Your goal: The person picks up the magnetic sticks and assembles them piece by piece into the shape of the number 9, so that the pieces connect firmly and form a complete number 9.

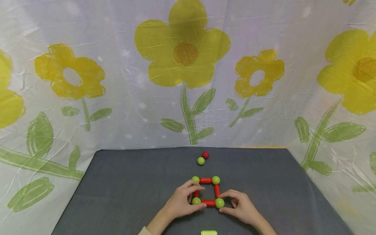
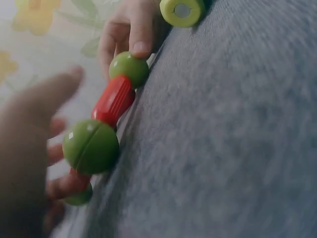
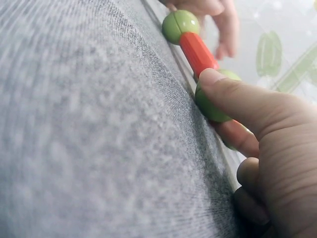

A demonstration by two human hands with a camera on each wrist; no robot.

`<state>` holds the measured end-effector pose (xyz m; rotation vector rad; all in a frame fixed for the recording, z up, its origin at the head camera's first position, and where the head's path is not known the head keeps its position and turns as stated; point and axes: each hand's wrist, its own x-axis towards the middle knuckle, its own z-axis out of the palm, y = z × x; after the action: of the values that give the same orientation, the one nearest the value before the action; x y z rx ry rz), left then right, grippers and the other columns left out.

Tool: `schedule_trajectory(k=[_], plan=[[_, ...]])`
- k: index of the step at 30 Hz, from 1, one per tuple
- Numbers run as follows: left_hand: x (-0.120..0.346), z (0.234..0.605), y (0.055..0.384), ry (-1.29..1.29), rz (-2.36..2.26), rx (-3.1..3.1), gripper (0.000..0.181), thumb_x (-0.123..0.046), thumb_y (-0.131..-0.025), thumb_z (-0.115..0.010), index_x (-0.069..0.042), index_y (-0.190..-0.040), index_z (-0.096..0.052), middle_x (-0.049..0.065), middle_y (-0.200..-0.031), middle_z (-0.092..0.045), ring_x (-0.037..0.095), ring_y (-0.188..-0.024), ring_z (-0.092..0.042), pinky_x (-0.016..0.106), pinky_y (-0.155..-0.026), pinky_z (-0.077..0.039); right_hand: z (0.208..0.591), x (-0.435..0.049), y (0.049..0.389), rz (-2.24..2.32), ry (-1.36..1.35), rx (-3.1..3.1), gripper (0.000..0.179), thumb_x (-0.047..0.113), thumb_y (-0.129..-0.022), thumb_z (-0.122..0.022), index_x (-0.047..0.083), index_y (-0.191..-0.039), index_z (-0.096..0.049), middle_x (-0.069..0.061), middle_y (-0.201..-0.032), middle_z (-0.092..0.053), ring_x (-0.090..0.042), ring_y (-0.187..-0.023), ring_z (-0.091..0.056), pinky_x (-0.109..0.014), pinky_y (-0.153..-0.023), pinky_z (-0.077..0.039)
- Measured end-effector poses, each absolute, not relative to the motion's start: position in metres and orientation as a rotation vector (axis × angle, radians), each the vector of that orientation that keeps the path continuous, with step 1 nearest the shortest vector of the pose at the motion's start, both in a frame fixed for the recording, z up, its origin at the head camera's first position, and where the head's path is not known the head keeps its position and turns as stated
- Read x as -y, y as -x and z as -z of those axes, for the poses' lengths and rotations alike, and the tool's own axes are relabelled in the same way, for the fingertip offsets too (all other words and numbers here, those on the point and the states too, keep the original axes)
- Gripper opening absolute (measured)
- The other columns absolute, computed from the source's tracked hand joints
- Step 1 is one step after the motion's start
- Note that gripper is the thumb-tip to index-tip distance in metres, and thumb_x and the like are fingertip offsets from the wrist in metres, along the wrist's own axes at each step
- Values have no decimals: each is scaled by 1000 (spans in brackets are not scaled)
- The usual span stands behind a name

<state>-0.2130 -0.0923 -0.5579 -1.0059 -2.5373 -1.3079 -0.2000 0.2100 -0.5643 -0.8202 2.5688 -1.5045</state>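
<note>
Red rods and green balls form a small square frame lying on the dark cloth. My right hand (image 1: 242,207) pinches the near right green ball (image 1: 219,203) between thumb and fingers, beside the end of the near red rod (image 1: 209,203). Around the left side is my left hand (image 1: 181,200), its thumb held off the near left green ball (image 2: 90,146) and its fingers beyond it, by the left red rod (image 1: 196,194). The far red rod (image 1: 205,180) joins the far left (image 1: 195,178) and far right green balls (image 1: 215,180). The right red rod (image 1: 217,191) runs down to the pinched ball.
Past the frame, a loose green ball (image 1: 201,161) lies next to a dark red ball (image 1: 205,155). A yellow-green piece (image 1: 209,232) with a round metal disc in its end lies near the front. Behind the cloth-covered table (image 1: 123,182) hangs a flower-printed curtain (image 1: 123,98).
</note>
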Motion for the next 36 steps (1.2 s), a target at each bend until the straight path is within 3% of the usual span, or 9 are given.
schedule_trajectory(k=[3,5,8,15,21,27,30,33,36], plan=[[100,557,218,826,1321,2660,85,-55,-86,-86,-17,-156,-54,0,-151,-52,18,-108,-61,39,-92,-55,564,-210,200,1504,823,-2567,41,32,-83,-92,20,-120,-78,7,-104,-74,6,-48,-32,-17,-46,-35],[105,558,222,740,1308,2779,104,-61,-83,-86,-19,-166,-39,3,-162,-44,26,-130,-52,55,-104,-48,564,-211,199,1502,818,-2566,41,32,-84,-91,19,-121,-78,6,-105,-74,6,-48,-32,-17,-46,-35],[112,561,227,751,1272,2919,120,-67,-79,-85,-20,-171,-24,5,-170,-36,32,-143,-39,69,-112,-36,565,-212,198,1504,796,-2568,42,33,-83,-92,19,-120,-78,6,-105,-74,5,-48,-32,-17,-46,-36],[115,566,230,857,1246,2917,118,-67,-77,-87,-19,-170,-31,3,-171,-36,30,-139,-39,69,-111,-35,564,-214,199,1567,787,-2549,38,29,-85,-91,17,-119,-78,2,-105,-75,7,-47,-31,-19,-44,-35],[118,564,230,838,1247,2925,117,-66,-77,-87,-21,-170,-31,2,-171,-36,30,-139,-39,68,-111,-36,555,-214,214,1742,696,-2590,22,17,-93,-83,10,-114,-79,-2,-81,-70,7,-44,-29,-23,-39,-33],[119,561,231,824,1229,2948,117,-67,-78,-87,-21,-170,-30,2,-171,-35,31,-140,-39,68,-111,-35,552,-208,243,1714,632,-2629,35,19,-99,-78,7,-131,-73,-14,-122,-73,1,-43,-29,-23,-42,-34],[118,561,231,817,1230,2957,118,-68,-77,-86,-22,-170,-30,2,-171,-35,31,-141,-39,67,-112,-35,555,-203,256,1665,609,-2628,41,23,-98,-79,7,-135,-71,-15,-128,-72,0,-43,-27,-22,-44,-33],[117,562,228,800,1241,2962,118,-69,-77,-86,-23,-170,-30,0,-171,-36,30,-140,-40,66,-112,-36,558,-198,263,1632,607,-2624,36,24,-96,-82,9,-128,-75,-9,-118,-76,1,-42,-26,-21,-44,-31],[116,562,229,802,1240,2958,118,-70,-76,-86,-23,-170,-31,0,-170,-36,29,-139,-41,66,-112,-36,560,-196,268,1615,614,-2622,32,26,-94,-84,11,-122,-79,2,-77,-71,2,-41,-25,-21,-43,-28]])
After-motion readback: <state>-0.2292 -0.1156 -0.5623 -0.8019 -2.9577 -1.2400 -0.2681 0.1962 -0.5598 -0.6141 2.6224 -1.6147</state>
